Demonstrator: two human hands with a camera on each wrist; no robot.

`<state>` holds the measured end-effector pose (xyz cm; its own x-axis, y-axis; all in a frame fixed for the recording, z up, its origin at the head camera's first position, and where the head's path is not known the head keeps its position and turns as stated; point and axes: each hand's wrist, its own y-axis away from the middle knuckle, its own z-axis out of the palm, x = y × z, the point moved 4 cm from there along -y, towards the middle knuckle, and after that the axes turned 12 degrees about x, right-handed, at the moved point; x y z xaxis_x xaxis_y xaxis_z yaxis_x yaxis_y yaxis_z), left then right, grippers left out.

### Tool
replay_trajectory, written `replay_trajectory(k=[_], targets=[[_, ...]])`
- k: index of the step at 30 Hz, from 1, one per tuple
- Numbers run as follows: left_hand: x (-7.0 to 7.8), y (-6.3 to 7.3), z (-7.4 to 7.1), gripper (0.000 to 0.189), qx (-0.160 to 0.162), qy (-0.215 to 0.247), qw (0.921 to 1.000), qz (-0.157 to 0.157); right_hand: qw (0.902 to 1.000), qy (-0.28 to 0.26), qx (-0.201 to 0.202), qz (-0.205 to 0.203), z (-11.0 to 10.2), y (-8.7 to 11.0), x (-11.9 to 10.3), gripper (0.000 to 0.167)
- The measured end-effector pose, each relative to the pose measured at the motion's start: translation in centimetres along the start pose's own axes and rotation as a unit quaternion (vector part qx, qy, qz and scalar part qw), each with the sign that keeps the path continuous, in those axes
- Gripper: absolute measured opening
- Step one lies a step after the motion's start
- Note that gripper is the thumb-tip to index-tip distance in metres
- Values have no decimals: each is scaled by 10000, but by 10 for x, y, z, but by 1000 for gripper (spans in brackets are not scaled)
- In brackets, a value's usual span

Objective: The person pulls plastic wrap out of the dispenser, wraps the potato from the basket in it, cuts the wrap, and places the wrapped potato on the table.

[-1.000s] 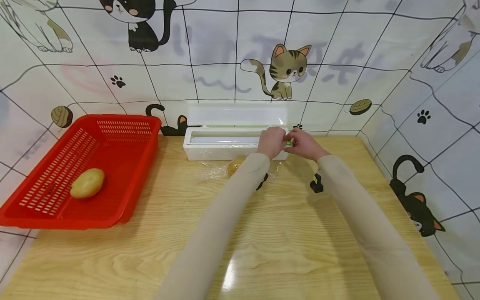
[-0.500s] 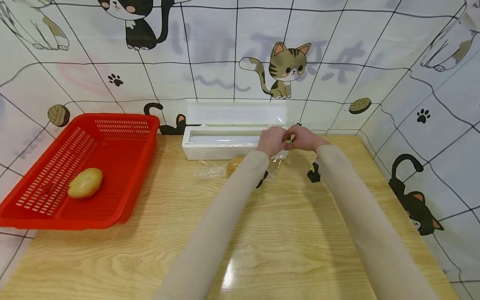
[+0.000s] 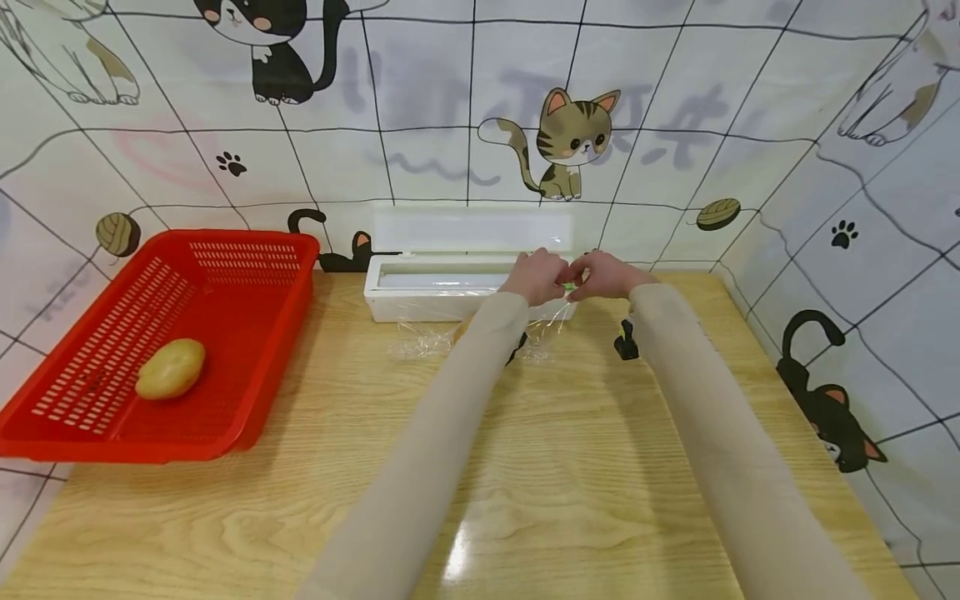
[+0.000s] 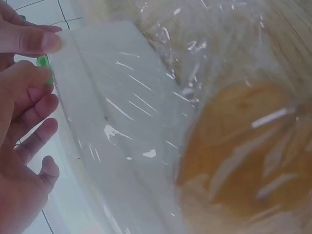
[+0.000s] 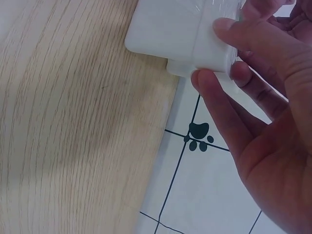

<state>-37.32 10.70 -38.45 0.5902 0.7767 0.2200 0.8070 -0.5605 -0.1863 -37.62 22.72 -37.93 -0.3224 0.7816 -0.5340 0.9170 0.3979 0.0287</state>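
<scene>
Reaching toward a cat-patterned wall sheet (image 3: 427,92) across a wood-grain table (image 3: 555,475), a person in beige sleeves (image 3: 716,417) works two-handed. A red basket (image 3: 277,367) stands at the table's left side. Near the far edge rests a long white box (image 3: 420,309), its lid (image 3: 472,227) raised behind it and a pale length, apparently a roll, inside.

Clear film (image 3: 420,342) stretches over the box's front and lies crinkled on the table just before it, covering a rounded, golden-brown thing, by its look a potato (image 4: 239,151). Both hands meet at the box's right end. The right hand (image 3: 606,277) pinches the end corner, thumb on one face and fingertips against the end; the left hand (image 3: 536,277) pinches a small green piece at the box's edge, though the exact grip is partly hidden. A second, bare potato (image 3: 171,369) lies in the basket, well apart from the hands.

Compared with half a second earlier, the left hand and the green piece (image 4: 44,62) sit slightly farther left along the box, and the film creases more sharply below the fingers. The shift suggests the green piece is only starting along the edge, with most of the film's width probably uncut.
</scene>
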Motion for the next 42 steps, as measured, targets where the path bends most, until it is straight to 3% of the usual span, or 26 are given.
replay_trajectory(k=[27, 30, 35, 42], targets=[[-1, -3, -2, 7, -106, -349, 9975, 604, 9996, 22, 95, 282, 0, 0, 6, 26], [-8, -1, -5, 6, -95, -299, 9976, 616, 9996, 0, 98, 275, -2, -1, 6, 24], [-31, 10, -16, 11, -194, -6, 9992, 341, 9995, 63, 121, 286, -9, -1, 5, 21], [-47, 22, -14, 11, -242, 90, 9988, 405, 9992, 24, 39, 392, -2, 1, 5, 22]])
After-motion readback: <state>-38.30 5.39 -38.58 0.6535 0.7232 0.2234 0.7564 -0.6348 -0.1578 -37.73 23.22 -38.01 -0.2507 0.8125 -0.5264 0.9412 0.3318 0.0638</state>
